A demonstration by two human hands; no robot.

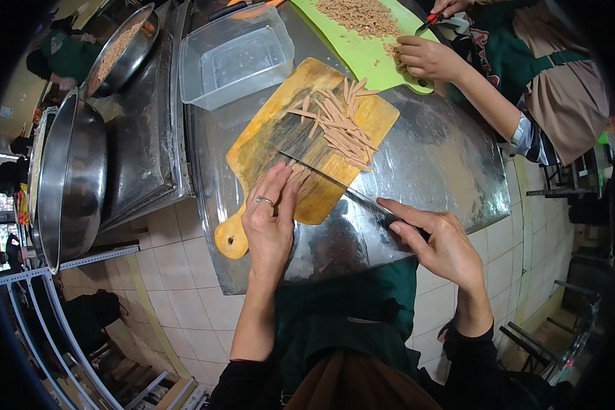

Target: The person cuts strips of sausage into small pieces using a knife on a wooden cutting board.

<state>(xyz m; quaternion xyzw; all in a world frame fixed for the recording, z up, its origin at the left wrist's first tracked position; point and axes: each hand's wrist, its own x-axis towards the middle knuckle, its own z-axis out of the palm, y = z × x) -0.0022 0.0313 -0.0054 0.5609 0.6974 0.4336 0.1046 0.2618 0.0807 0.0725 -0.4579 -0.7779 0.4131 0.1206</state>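
On the metal table lies a wooden cutting board with a round handle. A loose pile of thin light-brown strips covers its upper right part. My left hand, a ring on one finger, presses a small bunch of strips onto the board, fingers together. My right hand is closed round the handle end of a knife. The blade reaches left across the board, just above the fingertips of my left hand. Most of the knife handle is hidden by my right hand.
Beyond the board stand a clear plastic box and a green cutting board with small brown pieces. A co-worker's hands are there, one with a red-handled tool. Metal bowls are at the left. The metal table ends near my apron.
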